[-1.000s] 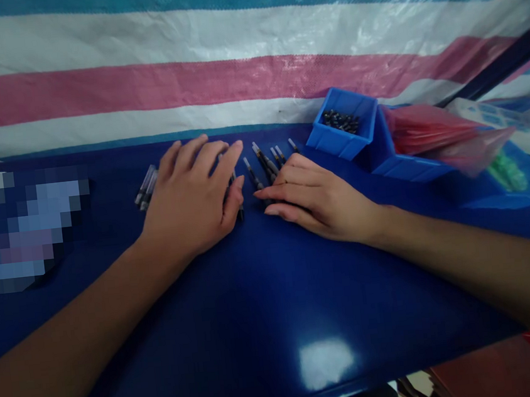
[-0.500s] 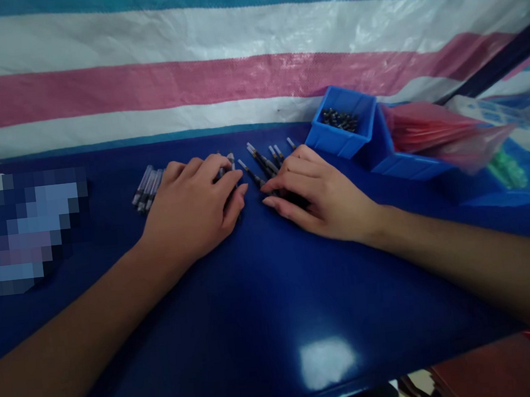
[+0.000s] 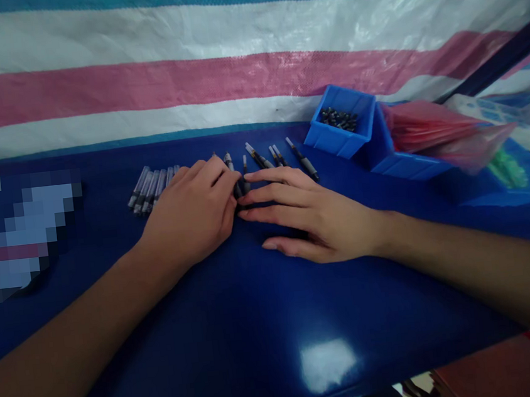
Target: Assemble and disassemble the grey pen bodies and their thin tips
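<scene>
My left hand (image 3: 190, 206) rests on the table with its fingers curled over slim pen parts, their tips showing beyond the knuckles; the exact grip is hidden. My right hand (image 3: 318, 212) is open, fingers stretched and apart, its fingertips at a dark pen part (image 3: 245, 169) beside the left hand. Left of my left hand lies a row of clear tubes with dark ends (image 3: 145, 189). Several dark pen parts with thin pale refills (image 3: 258, 156) lie beyond my right fingers. A separate one (image 3: 304, 159) sits farther right.
A blue bin (image 3: 341, 137) of small black pieces stands at the back right. Next to it, another blue bin (image 3: 403, 162) holds pink plastic bags (image 3: 428, 131). Green plastic (image 3: 508, 166) lies farther right. A striped sheet (image 3: 186, 80) hangs behind the blue table (image 3: 241, 327).
My right hand has shifted left and toward me, its fingers straightening and spreading toward my left hand. The rightmost pen part is now uncovered. My left hand has curled more tightly, moving slightly left.
</scene>
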`<state>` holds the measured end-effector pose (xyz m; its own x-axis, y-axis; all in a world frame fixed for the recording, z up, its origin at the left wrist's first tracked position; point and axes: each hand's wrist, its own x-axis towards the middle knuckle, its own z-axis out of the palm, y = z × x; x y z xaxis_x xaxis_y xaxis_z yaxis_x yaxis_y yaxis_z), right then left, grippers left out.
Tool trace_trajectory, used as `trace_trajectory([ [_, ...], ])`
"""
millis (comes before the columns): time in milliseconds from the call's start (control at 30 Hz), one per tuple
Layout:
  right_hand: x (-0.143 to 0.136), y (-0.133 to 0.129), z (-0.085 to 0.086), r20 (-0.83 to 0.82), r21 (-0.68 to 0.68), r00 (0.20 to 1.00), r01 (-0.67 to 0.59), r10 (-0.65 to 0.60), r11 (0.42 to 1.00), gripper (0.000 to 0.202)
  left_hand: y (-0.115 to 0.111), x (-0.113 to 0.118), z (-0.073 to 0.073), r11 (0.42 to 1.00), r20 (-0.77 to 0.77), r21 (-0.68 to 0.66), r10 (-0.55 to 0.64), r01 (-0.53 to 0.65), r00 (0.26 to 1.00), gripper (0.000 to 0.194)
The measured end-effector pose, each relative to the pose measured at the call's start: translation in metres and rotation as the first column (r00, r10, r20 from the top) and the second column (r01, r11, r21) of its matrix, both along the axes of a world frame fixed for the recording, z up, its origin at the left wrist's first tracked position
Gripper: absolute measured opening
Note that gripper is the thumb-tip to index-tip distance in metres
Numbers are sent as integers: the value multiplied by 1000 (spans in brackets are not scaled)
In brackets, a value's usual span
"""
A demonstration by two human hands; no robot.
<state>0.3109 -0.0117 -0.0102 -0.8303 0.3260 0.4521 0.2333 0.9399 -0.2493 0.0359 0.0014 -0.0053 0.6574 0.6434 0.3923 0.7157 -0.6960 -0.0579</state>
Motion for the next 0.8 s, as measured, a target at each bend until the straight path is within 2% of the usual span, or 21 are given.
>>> trace_trajectory([
  [200,1,0,1,33,-50,999,-20,22,999,56,4,-4,-4,998,24,-11,-56,56,998,34],
  [367,1,-1,1,45,-56,999,22,-19,998,49,3,-3,-7,997,98,-40,-63,67,993,40],
  [633,0,0,2,-50,-43,994,94,-96,995,49,3,-2,-7,997,144,-58,-47,56,988,40],
  [800,-1,1,1,-93,-45,984,150,-154,988,42,2,-1,-5,994,161,-92,-41,56,986,39],
])
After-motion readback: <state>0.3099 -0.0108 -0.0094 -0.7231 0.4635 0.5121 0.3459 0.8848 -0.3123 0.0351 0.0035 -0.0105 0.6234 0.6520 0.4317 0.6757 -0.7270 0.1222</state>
